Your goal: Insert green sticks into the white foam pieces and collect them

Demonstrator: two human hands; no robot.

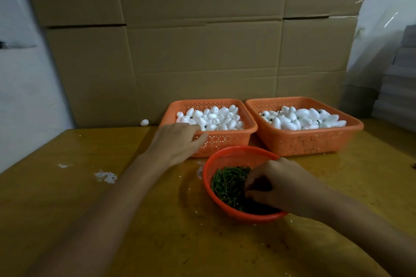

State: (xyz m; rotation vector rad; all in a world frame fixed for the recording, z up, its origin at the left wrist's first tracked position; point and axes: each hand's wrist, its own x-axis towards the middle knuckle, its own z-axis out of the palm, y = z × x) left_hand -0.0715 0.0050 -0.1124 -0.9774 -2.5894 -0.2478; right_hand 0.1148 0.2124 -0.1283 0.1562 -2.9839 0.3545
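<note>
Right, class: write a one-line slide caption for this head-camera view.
Left hand at the left square basket of white foam pieces; right hand digging into green sticks in the round basket.

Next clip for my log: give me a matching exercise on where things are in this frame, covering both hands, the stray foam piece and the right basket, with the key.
Column 1
1. left hand
2. right hand
3. stray foam piece
4. right basket

Column 2
A. on the table by the cardboard wall
B. in the round basket, among the green sticks
C. holds foam pieces with green showing between them
D. at the near left corner of the left basket

Pairs: 1-D, 2-B, 3-A, 4-C
</note>
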